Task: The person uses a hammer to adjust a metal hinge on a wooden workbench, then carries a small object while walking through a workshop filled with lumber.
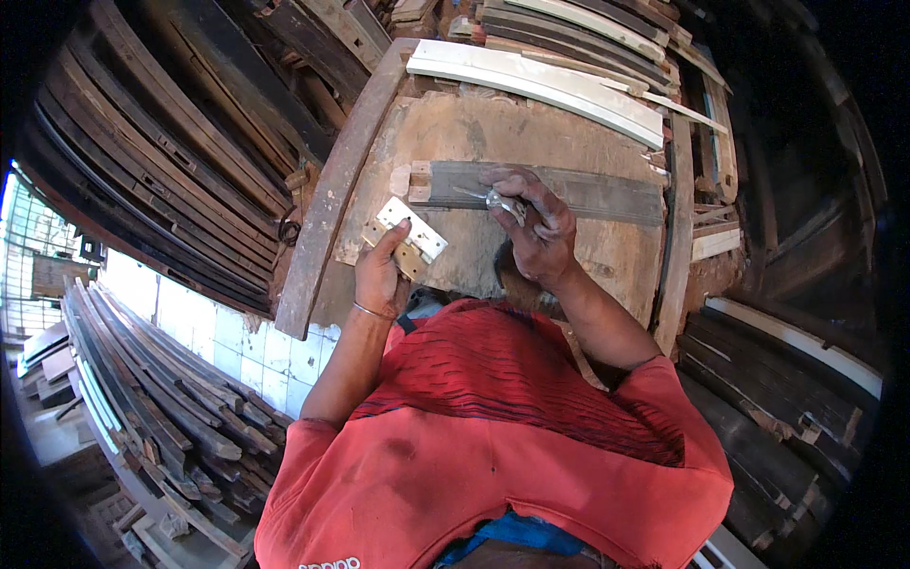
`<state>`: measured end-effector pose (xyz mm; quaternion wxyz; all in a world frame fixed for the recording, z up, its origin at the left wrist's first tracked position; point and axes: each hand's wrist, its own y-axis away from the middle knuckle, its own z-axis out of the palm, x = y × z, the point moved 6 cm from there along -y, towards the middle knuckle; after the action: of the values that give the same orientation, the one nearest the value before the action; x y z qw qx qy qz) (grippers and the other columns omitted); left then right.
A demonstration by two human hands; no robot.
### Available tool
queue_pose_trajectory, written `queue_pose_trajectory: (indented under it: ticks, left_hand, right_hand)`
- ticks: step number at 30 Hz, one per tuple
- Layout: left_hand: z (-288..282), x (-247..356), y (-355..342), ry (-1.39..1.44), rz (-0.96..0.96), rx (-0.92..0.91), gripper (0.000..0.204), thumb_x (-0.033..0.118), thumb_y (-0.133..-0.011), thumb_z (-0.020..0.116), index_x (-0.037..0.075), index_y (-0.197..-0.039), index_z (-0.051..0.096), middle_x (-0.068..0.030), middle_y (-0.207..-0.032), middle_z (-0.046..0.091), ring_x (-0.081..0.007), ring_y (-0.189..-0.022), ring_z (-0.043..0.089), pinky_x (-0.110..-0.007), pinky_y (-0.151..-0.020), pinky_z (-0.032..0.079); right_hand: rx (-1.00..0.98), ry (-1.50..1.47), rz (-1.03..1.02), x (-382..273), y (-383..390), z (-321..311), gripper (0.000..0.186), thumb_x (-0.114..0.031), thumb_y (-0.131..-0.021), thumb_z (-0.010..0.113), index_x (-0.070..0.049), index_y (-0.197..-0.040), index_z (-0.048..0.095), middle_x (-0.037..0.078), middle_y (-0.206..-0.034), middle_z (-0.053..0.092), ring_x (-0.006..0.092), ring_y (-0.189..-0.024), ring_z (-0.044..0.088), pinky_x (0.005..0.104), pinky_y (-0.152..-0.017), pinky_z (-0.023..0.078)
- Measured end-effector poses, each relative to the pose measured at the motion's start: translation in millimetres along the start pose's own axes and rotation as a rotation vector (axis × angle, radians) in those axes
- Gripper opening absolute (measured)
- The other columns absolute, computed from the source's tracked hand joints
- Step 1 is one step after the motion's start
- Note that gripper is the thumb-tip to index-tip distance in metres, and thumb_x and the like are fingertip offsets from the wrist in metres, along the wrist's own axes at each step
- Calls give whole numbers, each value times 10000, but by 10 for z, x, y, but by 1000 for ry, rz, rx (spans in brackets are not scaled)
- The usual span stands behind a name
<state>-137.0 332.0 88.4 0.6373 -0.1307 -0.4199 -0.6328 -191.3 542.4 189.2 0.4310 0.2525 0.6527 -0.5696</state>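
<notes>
My left hand (384,270) grips a metal hinge (412,230) by its near edge, thumb on top. One leaf catches the light and looks white; the other is brass-coloured, and screw holes show in them. My right hand (540,223) is closed round a small shiny metal piece (500,201) whose kind I cannot make out; a thin point sticks out to its left. Behind both hands a grey wooden board (588,194) lies across the plywood bench top (474,133), with a pale cut patch (419,180) at its left end. The hands are apart.
A white-painted board (540,83) lies along the bench's far side. Long wooden rails (327,209) edge the bench left and right. Stacked timber (161,180) leans at the left, with more planks (578,33) beyond and dark beams (739,398) at the lower right.
</notes>
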Motion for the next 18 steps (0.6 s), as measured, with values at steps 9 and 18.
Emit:
queue_pose_trajectory:
  ticks: [9, 18]
  left_hand:
    - [0, 15, 13, -8, 5, 49, 246, 96, -886, 671, -10, -1098, 603, -85, -995, 668, -207, -877, 677, -356, -775, 556]
    - [19, 3, 2, 34, -8, 87, 188, 149, -916, 605, 22, -1056, 610, -74, -946, 665, -204, -836, 672, -339, -756, 549]
  right_hand:
    - [18, -78, 37, 41, -1, -5, 238, 53, -886, 625, -26, -1106, 585, 128, -1198, 627, 195, -1139, 562, 321, -978, 445]
    - [7, 73, 108, 101, -45, -46, 207, -70, -922, 639, -15, -1119, 609, 95, -1134, 643, 150, -1009, 606, 282, -869, 491]
